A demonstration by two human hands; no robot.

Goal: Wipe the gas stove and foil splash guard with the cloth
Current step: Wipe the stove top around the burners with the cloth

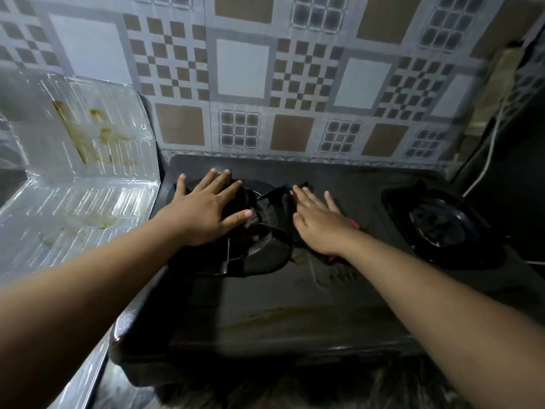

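Both hands, left hand (203, 211) and right hand (320, 224), press flat, fingers spread, on stove (295, 290).

1. The gas stove (295, 305) is black all over, with dull brownish smears along its front.
2. The foil splash guard (88, 160) is shiny silver, ribbed — streaked with yellow-brown grease stains.
3. The wall covering (244, 69) is grey-silver, patterned in plain white squares, tan squares and brown checkerboards.
4. The cloth (283, 199) looks dark — nearly black.
5. The cable (489, 149) is white.
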